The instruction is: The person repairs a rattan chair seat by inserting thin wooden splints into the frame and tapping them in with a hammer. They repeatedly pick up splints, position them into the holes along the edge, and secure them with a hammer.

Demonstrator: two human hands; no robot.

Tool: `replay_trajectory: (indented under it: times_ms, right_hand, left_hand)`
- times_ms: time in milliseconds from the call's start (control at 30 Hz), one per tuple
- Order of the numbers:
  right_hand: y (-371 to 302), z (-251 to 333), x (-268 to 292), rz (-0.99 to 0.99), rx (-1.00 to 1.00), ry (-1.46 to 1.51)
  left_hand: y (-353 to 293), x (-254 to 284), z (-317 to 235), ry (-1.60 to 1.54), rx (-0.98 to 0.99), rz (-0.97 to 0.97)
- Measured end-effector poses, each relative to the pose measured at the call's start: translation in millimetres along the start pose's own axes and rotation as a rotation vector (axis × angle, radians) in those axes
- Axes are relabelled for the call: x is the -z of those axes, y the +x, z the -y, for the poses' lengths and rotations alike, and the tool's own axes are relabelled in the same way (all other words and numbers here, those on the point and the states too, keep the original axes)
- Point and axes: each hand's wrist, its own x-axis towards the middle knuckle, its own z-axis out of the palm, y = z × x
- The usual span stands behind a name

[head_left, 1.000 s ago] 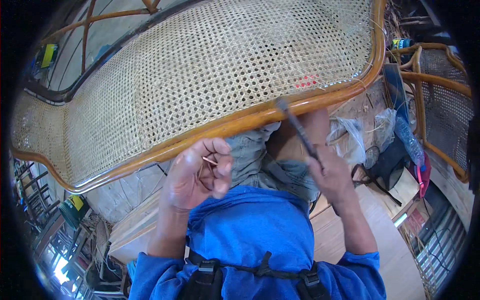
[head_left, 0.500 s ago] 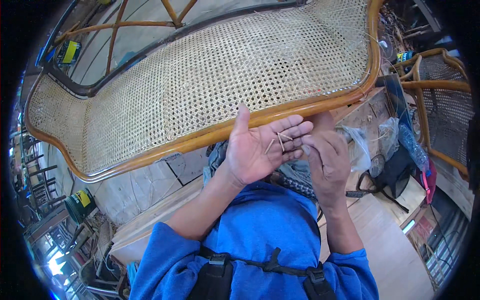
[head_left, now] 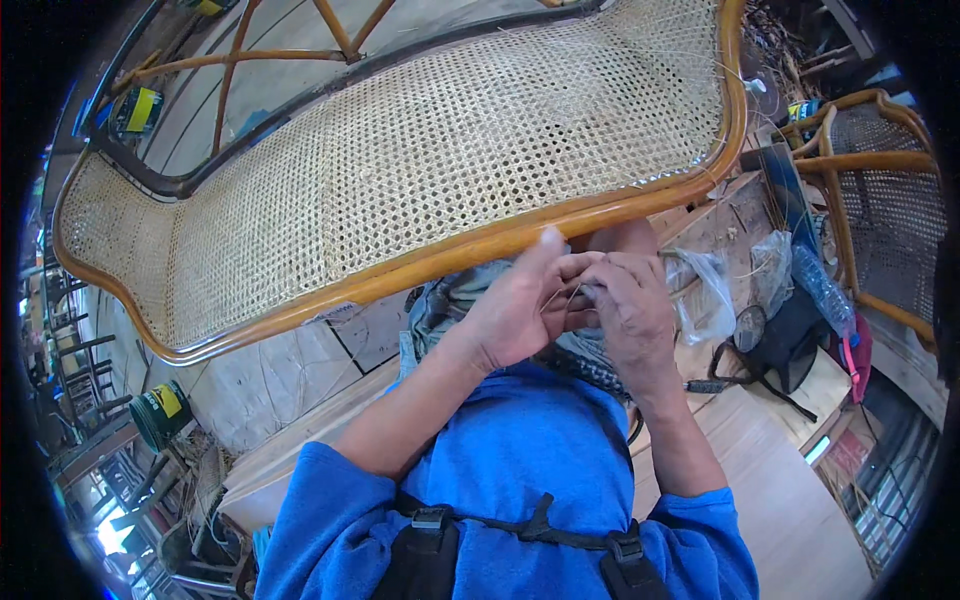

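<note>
In front of my body, my left hand (head_left: pixel 515 312) is cupped with the palm up and the thumb raised, blurred at its tip. Short thin wooden sticks (head_left: pixel 574 293) rest in it, mostly covered now by curled fingers. My right hand (head_left: pixel 634 312) meets it from the right, thumb and fingers pinched together at the left fingers. Whatever lies within that pinch is too small and hidden to make out. Just beyond both hands runs the glossy brown front rail (head_left: pixel 480 246) of a rattan bench, its woven cane panel (head_left: pixel 440 150) stretched across the frame.
At the right lie a clear plastic bag (head_left: pixel 705 300), a plastic bottle (head_left: pixel 822 280) and a black bag (head_left: pixel 790 345). Another cane-backed chair (head_left: pixel 870 160) stands at the far right. A dark green can (head_left: pixel 158 415) is at the lower left, and wooden boards (head_left: pixel 750 480) lie beside me.
My left hand has gone from spread flat to cupped, its fingers curling over the sticks. My right hand has moved slightly left, its fingers now at the left hand's fingers.
</note>
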Motion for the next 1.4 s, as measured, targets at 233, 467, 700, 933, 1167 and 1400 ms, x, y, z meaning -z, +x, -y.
replay_trajectory:
  times_ms: [233,467,700,933,1167,1400]
  right_hand:
    - [-10.1,-15.0,9.4,-0.045,-0.258,0.166]
    - [-17.1,-19.6,5.3,-0.033,-0.523,0.356]
    - [-17.6,-38.5,8.1,-0.183,-0.698,0.887]
    - [-3.0,-40.7,3.9,-0.286,-0.785,1.223]
    - [-2.4,-40.4,0.0,-0.337,-0.844,1.302]
    - [-1.5,-43.8,-4.5,-0.274,-0.914,1.4]
  left_hand:
    - [11.4,-9.7,11.7,0.488,-0.1,-0.14]
    - [19.6,-0.4,15.5,0.683,-0.182,-0.223]
    - [25.6,3.3,0.8,0.169,-0.146,-0.215]
    - [30.1,-3.4,-2.3,0.276,-0.007,-0.191]
    - [36.5,-7.1,2.6,0.577,-0.196,-0.167]
    - [40.6,-7.1,1.5,0.806,-0.431,-0.109]
